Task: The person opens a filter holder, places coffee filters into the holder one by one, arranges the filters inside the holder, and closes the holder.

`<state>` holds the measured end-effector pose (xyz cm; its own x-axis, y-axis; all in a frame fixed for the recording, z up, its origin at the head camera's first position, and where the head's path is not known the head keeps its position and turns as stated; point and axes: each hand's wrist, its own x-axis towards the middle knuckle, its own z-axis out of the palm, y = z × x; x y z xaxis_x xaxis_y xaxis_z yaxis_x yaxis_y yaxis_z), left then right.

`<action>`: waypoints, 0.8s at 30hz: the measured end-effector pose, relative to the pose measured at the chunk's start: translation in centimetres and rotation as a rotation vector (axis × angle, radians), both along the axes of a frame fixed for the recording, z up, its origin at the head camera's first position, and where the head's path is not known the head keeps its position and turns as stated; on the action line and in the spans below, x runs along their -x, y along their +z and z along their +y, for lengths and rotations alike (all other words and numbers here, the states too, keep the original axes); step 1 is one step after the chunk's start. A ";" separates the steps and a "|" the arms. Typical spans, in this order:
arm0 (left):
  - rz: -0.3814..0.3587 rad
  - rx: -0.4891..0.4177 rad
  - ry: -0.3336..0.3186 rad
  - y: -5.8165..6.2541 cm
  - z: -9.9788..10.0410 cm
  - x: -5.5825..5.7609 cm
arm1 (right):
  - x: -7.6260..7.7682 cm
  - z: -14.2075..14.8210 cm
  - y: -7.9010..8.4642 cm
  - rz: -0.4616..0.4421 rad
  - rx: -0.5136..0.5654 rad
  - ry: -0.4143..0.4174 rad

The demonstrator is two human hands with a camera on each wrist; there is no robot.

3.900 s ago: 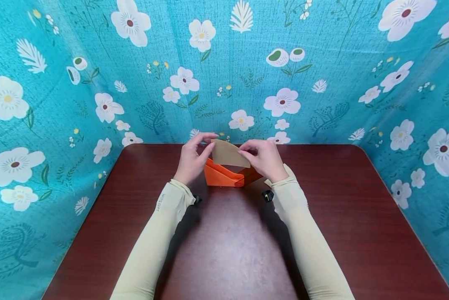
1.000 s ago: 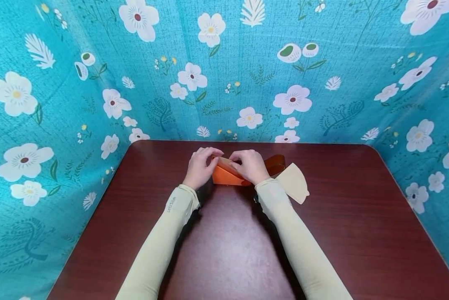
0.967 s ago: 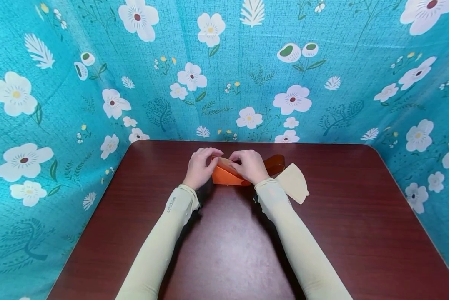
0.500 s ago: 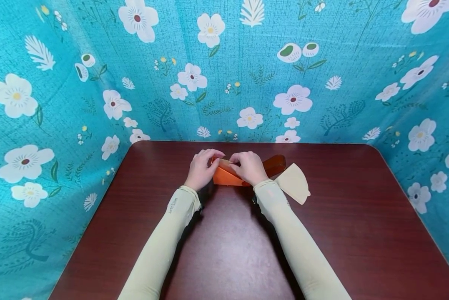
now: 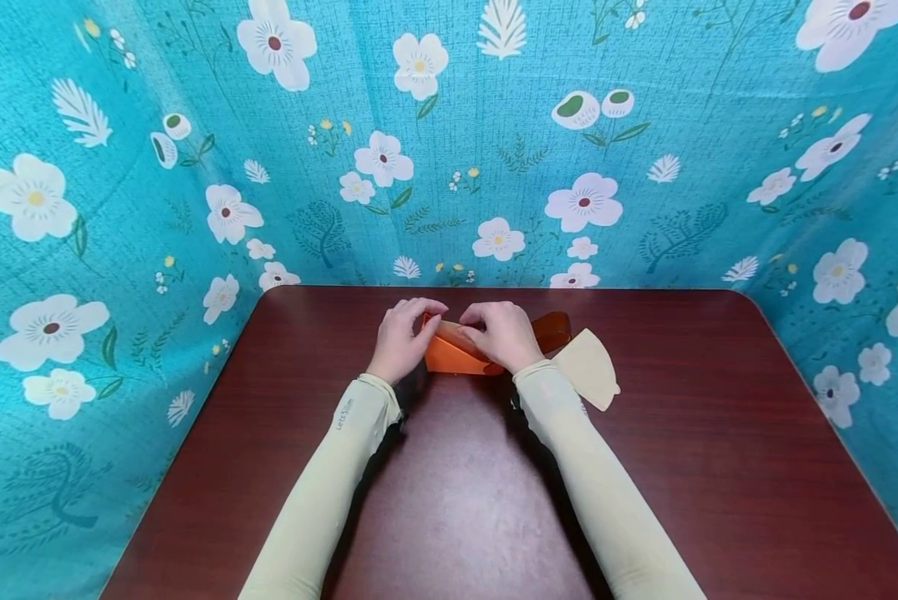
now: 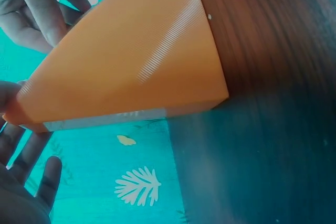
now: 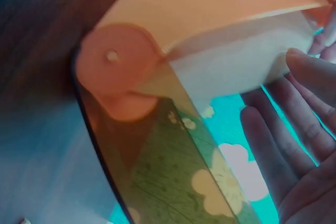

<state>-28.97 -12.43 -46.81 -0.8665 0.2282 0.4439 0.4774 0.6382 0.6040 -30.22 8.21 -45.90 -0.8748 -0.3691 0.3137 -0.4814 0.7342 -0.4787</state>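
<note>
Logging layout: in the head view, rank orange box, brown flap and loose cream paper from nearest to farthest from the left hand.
1. Orange box: at the left hand.
2. Brown flap: just past the right hand.
3. Loose cream paper: farthest right, on the table.

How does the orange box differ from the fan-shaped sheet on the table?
The box is bright orange; the sheet is cream. The box stands upright with an opening, while the sheet lies flat. The left hand grips the box; no hand holds the sheet. Both rest on the dark table.
</note>
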 end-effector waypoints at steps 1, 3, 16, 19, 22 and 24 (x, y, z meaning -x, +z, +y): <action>0.006 -0.004 -0.002 0.1 0.0 0.0 | -0.1 0.2 0.3 0.013 0.005 0.002; 0.019 -0.013 -0.009 0.3 0.1 -0.1 | -0.2 0.6 0.8 0.036 0.020 0.002; 0.099 -0.010 -0.070 2.1 2.3 -1.0 | -1.3 4.1 3.9 0.070 0.094 -0.051; 0.126 -0.002 -0.098 2.6 3.2 -1.3 | -1.4 5.2 4.7 0.077 0.118 -0.067; 0.153 0.023 -0.134 2.9 4.2 -1.7 | -1.6 6.6 5.5 0.086 0.143 -0.091; 0.168 0.050 -0.162 3.0 4.9 -2.1 | -1.6 7.7 5.9 0.091 0.166 -0.113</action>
